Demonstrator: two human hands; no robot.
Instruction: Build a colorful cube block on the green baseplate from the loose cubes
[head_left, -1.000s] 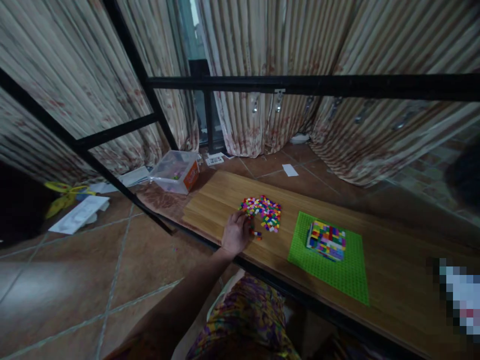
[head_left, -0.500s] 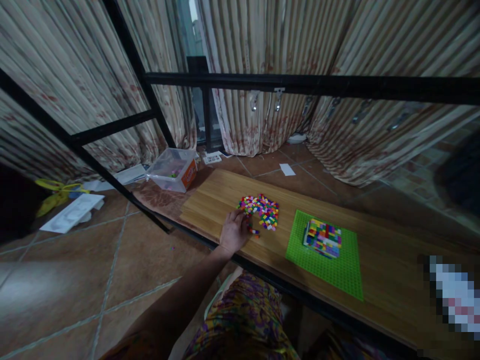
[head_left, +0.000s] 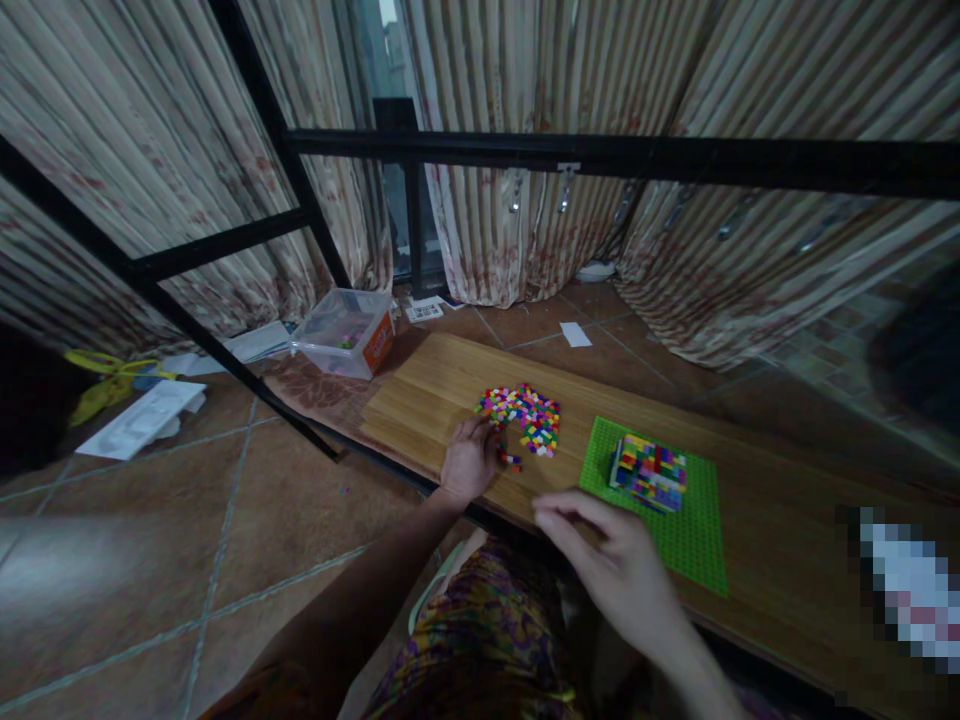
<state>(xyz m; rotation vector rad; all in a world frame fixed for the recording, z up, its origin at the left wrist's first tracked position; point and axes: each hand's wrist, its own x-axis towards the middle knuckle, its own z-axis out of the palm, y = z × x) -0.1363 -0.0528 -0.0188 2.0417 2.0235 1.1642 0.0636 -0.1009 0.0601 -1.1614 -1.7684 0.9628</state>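
A clear plastic box is sitting left of the wooden board. The left hand is resting there, fingers curling beside a loose pile of colourful bricks; whether it is gripping any, I cannot tell. The right hand, slightly blurred, is hovering with thumb and forefinger bending together, its hold unclear. Beyond it, a built brick block is standing on the green baseplate.

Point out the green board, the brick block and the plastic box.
Green board (head_left: 699,530): head view, on its bare surface near the right edge.
Brick block (head_left: 650,470): head view, on the middle of its multicoloured top.
Plastic box (head_left: 377,347): head view, on the orange part of its side wall.
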